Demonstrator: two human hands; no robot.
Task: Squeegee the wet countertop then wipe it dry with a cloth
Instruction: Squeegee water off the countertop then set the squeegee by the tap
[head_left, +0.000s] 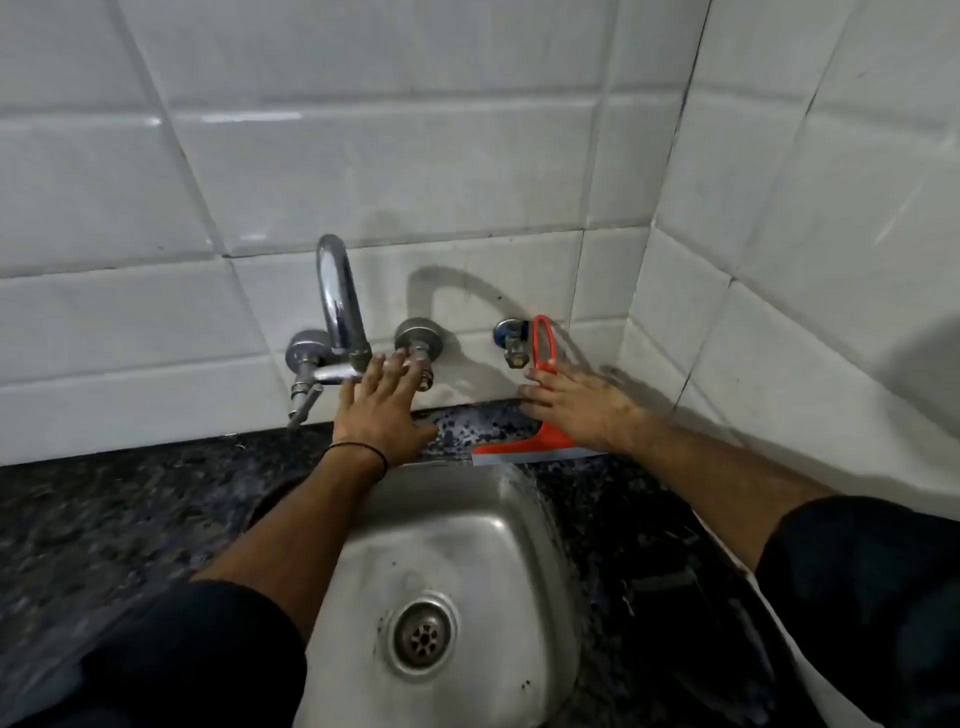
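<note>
Left hand (382, 410): open, empty, by tap (340, 312).
Right hand (576, 408): grips squeegee (524, 444).
Advice: keep your blade flat; pull toward 6 o'clock, into sink (467, 540).

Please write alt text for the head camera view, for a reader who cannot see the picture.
A person's right hand rests on a red squeegee standing on the dark speckled countertop behind a steel sink, blade along the sink's back rim. The left hand reaches open toward the wall tap. White tiles cover the corner walls.
</note>
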